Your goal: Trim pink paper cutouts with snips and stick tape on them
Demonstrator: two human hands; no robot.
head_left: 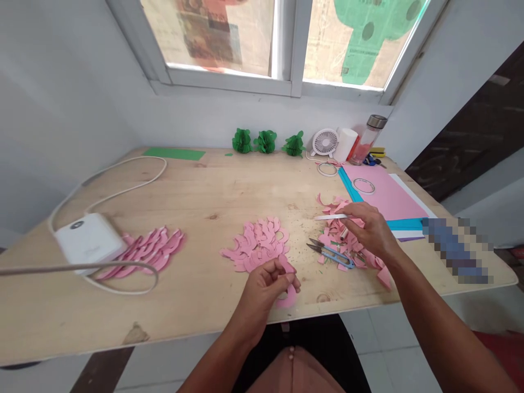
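Near the table's front edge, my left hand (266, 284) is closed on a curved pink paper cutout (289, 297). Part of the cutout is hidden by my fingers. My right hand (368, 226) pinches a thin white strip (331, 217) above a heap of pink paper scraps (360, 254). Just left of that heap lie thread snips (333, 256) with blue handles, blades apart. A pile of pink cutouts (257, 243) sits right behind my left hand. Further left, layered pink paper pieces (158, 251) lie partly under a white box-shaped device (90, 243).
A pale cable (118, 191) loops across the left side. Green paper figures (267, 142), a small fan (325, 143) and a bottle (368, 139) stand along the wall. Tape rolls (363, 186) and coloured sheets (393, 196) lie at right, near a blurred-out patch (456, 251).
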